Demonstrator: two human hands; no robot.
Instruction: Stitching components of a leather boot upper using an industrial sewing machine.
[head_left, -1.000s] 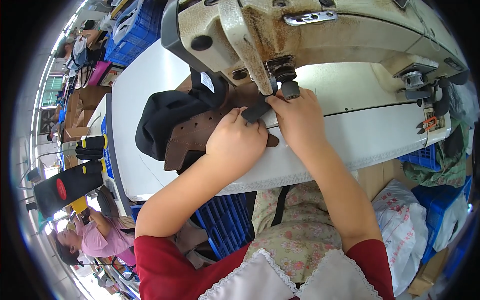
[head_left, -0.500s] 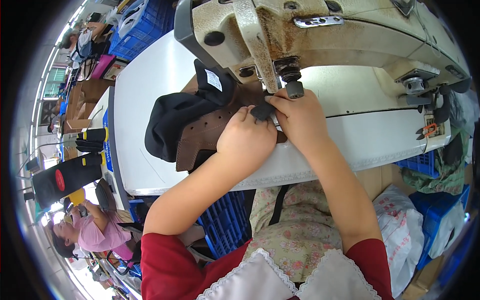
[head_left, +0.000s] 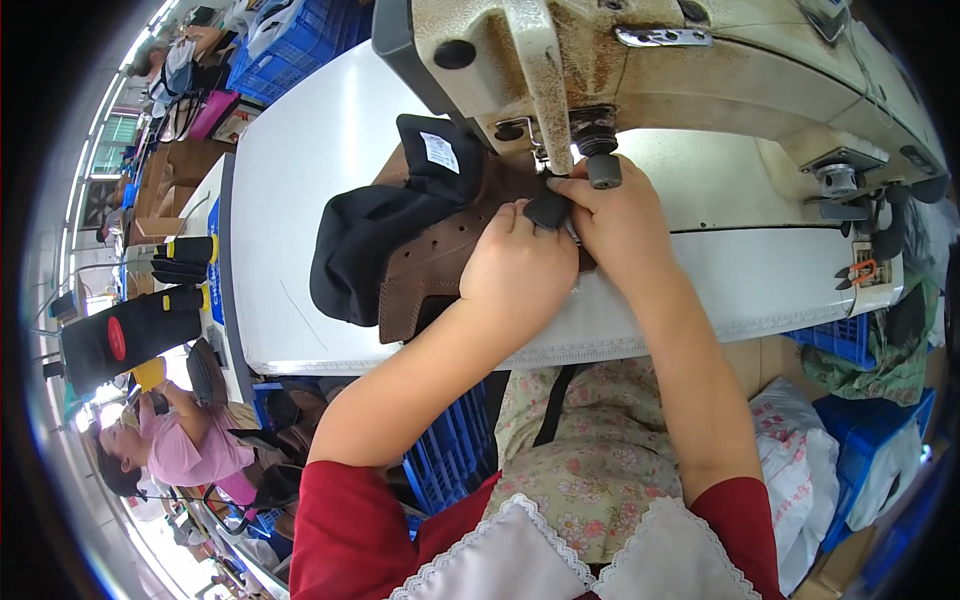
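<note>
A brown leather shoe upper (head_left: 398, 285) with punched eyelet holes and a black lining (head_left: 352, 250) lies under the head of a sewing machine (head_left: 480, 85). A white label (head_left: 439, 152) is on its black tongue. My left hand (head_left: 522, 258) presses on the upper, fingers curled against a small dark grey padded piece (head_left: 547, 208) at its edge. Close by the needle area, my right hand (head_left: 618, 225) pinches the far end of that piece between thumb and finger. The stitching point itself is mostly hidden by the presser parts and my fingers.
The white table (head_left: 300, 300) carries the machine. Orange-handled snips (head_left: 858, 271) lie at its right end. Blue crates (head_left: 450, 445) and a white plastic bag (head_left: 790, 440) are below. At left, a person in pink (head_left: 195, 445) sits by a black cylindrical machine arm (head_left: 130, 335).
The whole view has shifted, so machine and upper appear farther right. Both hands stay by the needle with the shoe upper and grey piece, with little visible movement relative to the machine.
</note>
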